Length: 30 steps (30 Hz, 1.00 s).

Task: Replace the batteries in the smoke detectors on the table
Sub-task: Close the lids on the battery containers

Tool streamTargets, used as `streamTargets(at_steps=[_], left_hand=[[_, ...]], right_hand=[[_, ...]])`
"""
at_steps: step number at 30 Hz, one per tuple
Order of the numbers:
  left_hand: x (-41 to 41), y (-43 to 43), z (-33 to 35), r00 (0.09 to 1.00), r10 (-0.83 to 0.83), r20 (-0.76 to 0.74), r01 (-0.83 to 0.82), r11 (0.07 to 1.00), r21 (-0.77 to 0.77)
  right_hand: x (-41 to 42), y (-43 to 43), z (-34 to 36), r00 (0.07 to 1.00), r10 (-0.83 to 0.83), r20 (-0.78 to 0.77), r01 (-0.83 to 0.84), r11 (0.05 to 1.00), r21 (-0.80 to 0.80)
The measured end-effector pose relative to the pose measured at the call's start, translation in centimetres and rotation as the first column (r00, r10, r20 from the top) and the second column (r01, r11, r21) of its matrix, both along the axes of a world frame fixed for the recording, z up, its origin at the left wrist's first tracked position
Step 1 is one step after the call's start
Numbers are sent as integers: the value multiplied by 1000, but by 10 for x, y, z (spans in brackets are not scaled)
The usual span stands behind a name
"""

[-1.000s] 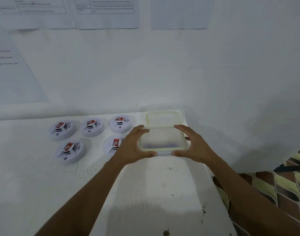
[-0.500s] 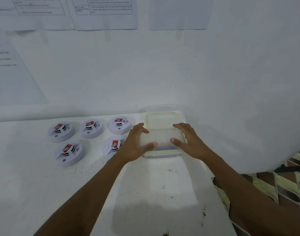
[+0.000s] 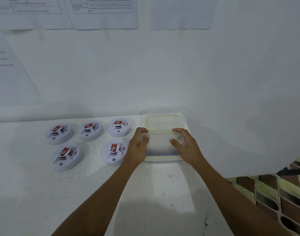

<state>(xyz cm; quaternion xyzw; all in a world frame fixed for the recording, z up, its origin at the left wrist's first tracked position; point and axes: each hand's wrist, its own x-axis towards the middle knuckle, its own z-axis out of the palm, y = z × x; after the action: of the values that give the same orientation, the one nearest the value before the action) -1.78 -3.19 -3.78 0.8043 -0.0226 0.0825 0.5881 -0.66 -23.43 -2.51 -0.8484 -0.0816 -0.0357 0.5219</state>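
Several white round smoke detectors lie on the white table (image 3: 43,193), each with a red battery in its open top: three in a back row (image 3: 90,131) and two in front (image 3: 113,151). To their right stands a translucent plastic box (image 3: 160,158) with its lid (image 3: 159,142) on top. My left hand (image 3: 138,147) curls its fingers and thumb on the lid's left side. On the lid's right side, my right hand (image 3: 185,146) does the same. What is inside the box is hidden by the cloudy plastic.
A second translucent container (image 3: 164,120) stands just behind the box, against the white wall. Printed sheets (image 3: 103,12) hang on the wall. The table's right edge runs close to the box, with patterned floor (image 3: 282,193) beyond it.
The lid, held above the box a second ago, has come down onto it. Both hands have moved from the lid's sides onto its top.
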Motion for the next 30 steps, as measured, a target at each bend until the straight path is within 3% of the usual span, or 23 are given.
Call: streamTargets(at_steps=[7,14,18,21,25,30], left_hand=[[11,-26,3,998,-36,47,33,997,71],[13,-18,0,997,-62,36,62,998,-24],[39,-7,16,999,36,32,-34,998,-56],[73,-2,29,1000,1,-14,-1,1000,-6],[111,-2,28,986,-106,-126,122,985,125],[125,0,19,997,-68,-43,75,976,204]], right_hand=[[7,-30,4,999,-16,-38,16,1000,-16],[12,-37,6,998,38,-47,-35,997,61],[38,-51,18,987,-159,-20,160,970,181],[70,-58,25,960,-257,-112,273,948,163],[96,-53,31,954,-147,-260,205,955,213],[108,-53,27,959,-148,-241,200,958,206]])
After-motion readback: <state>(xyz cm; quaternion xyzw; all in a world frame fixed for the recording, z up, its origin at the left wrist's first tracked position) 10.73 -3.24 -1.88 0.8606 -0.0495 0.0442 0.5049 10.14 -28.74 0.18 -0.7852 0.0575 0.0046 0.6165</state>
